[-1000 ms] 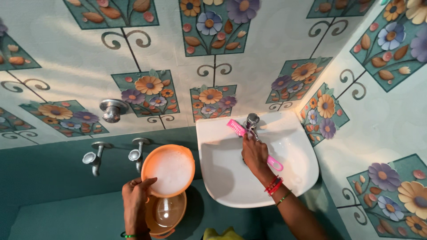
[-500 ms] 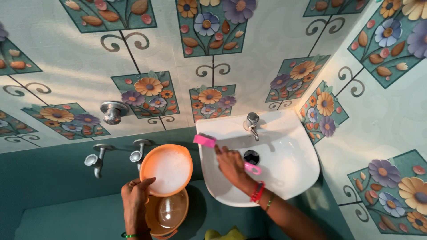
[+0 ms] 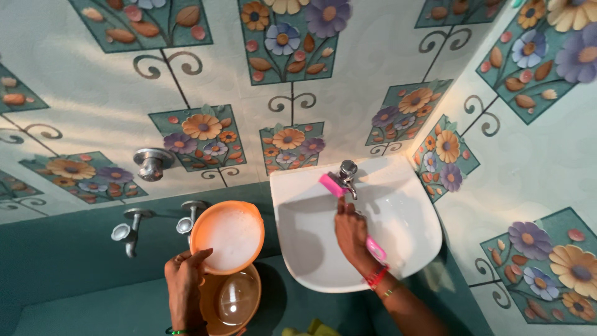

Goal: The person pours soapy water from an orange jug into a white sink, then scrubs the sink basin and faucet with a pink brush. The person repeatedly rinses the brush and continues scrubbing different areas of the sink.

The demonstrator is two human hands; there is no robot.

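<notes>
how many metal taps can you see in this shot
4: one on the white basin rim by the pink brush at; two on the green wall at and; one knob on the tiles.

- A white wall-mounted sink [image 3: 423, 239] carries the work under the right hand [image 3: 352, 235]; its basin is bare white.
- A chrome tap [image 3: 347, 171] stands on the sink's back rim, just beyond that hand.
- A pink brush [image 3: 333, 185] has its head against the rim beside the tap.
- Below the left hand [image 3: 185, 286] lies the teal floor [image 3: 93, 308], with an orange bucket [image 3: 231, 302] standing on it.
</notes>
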